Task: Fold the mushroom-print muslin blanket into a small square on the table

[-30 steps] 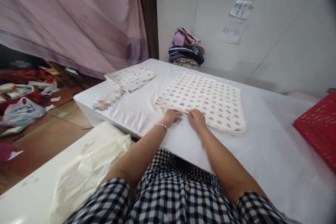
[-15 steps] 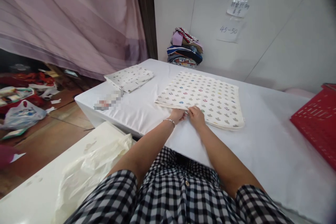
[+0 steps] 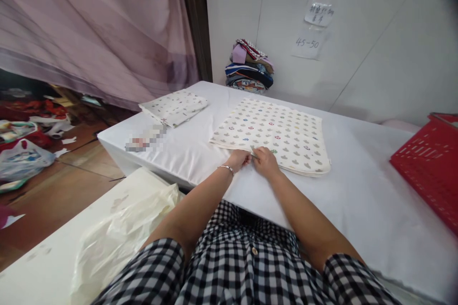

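A folded cream cloth, printed with grey motifs and small coloured ones, lies flat in several layers before me. At the middle of its near edge, my left hand is closed, with a bracelet on its wrist. My right hand pinches that same edge just to the right, its thumb and fingers closed. A thin dark sliver shows between the two hands, too small to name. The fingertips of my left hand are partly hidden. Farther left rests a second folded cloth with a small print.
White fabric covers the table. A red plastic basket stands at its right. Folded textiles are stacked by the wall. On the lower left, a pale surface carries a crumpled plastic bag. Bags and scraps lie on the floor.
The camera view has shifted slightly. Both hands remain together at the cloth's near edge, with my right hand's fingers a little lower and more curled. The cloths lie as before.
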`<state>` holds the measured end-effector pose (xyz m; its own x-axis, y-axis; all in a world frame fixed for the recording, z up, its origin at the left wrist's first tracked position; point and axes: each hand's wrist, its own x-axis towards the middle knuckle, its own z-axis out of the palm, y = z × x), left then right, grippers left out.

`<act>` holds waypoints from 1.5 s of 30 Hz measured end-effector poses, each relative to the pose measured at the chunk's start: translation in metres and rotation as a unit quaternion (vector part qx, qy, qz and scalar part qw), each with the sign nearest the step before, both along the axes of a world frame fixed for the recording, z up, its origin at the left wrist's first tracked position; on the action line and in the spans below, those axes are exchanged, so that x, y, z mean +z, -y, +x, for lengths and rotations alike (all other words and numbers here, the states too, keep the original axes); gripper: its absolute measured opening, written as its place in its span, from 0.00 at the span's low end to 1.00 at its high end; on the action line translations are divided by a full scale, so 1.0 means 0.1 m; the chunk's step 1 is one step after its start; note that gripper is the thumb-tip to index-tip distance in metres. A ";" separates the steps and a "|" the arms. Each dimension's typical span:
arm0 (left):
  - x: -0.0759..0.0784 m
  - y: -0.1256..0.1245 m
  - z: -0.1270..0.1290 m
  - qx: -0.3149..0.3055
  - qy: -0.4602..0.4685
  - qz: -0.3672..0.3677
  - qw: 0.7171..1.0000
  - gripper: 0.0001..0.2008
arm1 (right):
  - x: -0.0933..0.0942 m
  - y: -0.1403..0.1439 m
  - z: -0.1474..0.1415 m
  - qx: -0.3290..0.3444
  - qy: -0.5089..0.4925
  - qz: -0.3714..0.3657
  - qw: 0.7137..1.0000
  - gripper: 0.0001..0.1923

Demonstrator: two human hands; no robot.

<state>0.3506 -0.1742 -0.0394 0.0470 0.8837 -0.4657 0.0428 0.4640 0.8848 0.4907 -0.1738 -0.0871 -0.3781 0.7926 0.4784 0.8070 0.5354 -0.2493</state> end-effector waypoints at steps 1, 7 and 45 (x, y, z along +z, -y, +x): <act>0.00 0.00 0.00 0.004 0.017 -0.009 1.000 0.09 | 0.00 0.00 0.00 -0.002 0.002 0.000 1.000 0.12; 0.00 -0.01 -0.06 0.057 0.120 -0.039 0.990 0.08 | -0.04 -0.01 0.01 -0.025 0.015 -0.008 1.000 0.16; -0.19 -0.34 -1.26 0.152 -0.450 0.169 0.864 0.19 | 0.04 0.11 -0.14 -0.015 0.067 -0.047 0.997 0.13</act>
<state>0.2242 -0.1403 -0.0582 -0.4571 0.8844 0.0944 0.7058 0.2961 0.6436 0.4765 -0.1848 -0.0834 -0.4087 0.8435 0.3484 0.8519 0.4896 -0.1859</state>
